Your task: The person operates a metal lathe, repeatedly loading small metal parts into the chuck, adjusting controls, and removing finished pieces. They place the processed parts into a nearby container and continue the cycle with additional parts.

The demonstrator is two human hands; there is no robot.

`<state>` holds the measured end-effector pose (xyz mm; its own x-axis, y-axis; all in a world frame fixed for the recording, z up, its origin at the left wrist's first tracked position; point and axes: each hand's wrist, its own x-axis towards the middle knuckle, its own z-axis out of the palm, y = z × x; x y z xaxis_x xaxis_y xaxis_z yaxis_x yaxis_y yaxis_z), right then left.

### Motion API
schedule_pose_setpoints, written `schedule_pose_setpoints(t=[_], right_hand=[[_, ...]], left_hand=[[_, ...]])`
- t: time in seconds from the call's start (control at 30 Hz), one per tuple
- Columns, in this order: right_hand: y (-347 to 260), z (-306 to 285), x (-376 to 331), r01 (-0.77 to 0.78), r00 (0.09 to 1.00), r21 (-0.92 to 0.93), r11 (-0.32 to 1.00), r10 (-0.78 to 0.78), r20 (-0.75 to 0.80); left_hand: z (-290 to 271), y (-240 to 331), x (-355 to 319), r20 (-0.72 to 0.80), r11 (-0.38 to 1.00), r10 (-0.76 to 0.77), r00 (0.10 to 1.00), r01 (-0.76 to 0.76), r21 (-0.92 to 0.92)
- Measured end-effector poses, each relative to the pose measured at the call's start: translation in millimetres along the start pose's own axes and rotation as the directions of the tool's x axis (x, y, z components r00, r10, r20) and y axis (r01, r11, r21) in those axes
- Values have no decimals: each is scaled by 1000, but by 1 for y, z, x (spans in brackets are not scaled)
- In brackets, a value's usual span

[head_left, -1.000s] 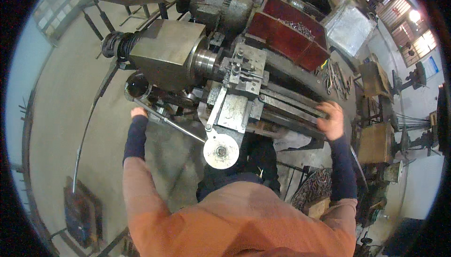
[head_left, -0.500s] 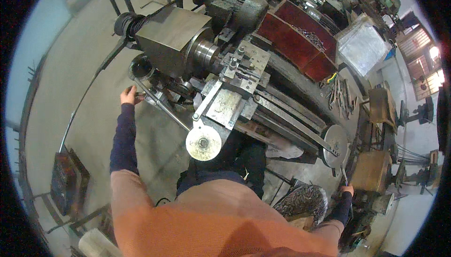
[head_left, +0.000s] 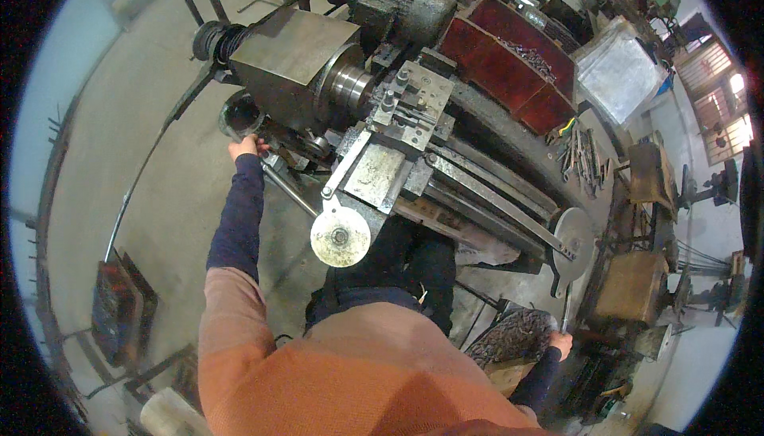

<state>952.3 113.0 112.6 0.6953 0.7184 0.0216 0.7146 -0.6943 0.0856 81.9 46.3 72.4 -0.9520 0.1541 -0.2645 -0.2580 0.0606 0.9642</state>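
My left hand point(head_left: 247, 148) is closed at the upper end of a long metal lever point(head_left: 286, 185), just below a dark round opening point(head_left: 241, 114) on the machine's left side. Low on the right, my right hand point(head_left: 561, 346) grips a slim metal handle point(head_left: 567, 312). This handle hangs below a grey disc point(head_left: 573, 245) at the right end of the machine. Between my arms lies the lathe-like machine, with its bright steel spindle point(head_left: 350, 89), a tool post block point(head_left: 418, 105) and a pale round plate point(head_left: 341, 235) on its near side.
Behind the machine stand a dark red tray point(head_left: 505, 74) with small metal parts and a greasy motor point(head_left: 398, 6). Several wrenches point(head_left: 583, 161) lie to the right. A heap of dark shavings point(head_left: 513, 336) is beside my right hand; a dark box-like block point(head_left: 119, 308) stands far left.
My left hand has moved right and slightly up, onto the upper end of the lever. My right hand has swung down and left with the handle.
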Motion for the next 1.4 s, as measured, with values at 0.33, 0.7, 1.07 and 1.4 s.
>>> schedule_pose_setpoints(t=[0.33, 0.7, 1.07, 1.4], right_hand=[[-23, -24, -29, -10, 999, 38, 999, 9, 42], [-38, -36, 125, 81, 986, -261, 962, -116, -121], [-19, 21, 45, 345, 937, 422, 838, -282, -205], [-41, -8, -32, 302, 953, 201, 932, -294, -66]], left_hand=[[-3, 5, 1, -22, 997, 29, 999, -28, 66], [2, -10, 19, 6, 997, 19, 1000, -20, 75], [-145, -65, 45, 534, 660, -196, 823, -292, 693], [-68, -81, 108, 529, 29, 92, 844, -533, 845]])
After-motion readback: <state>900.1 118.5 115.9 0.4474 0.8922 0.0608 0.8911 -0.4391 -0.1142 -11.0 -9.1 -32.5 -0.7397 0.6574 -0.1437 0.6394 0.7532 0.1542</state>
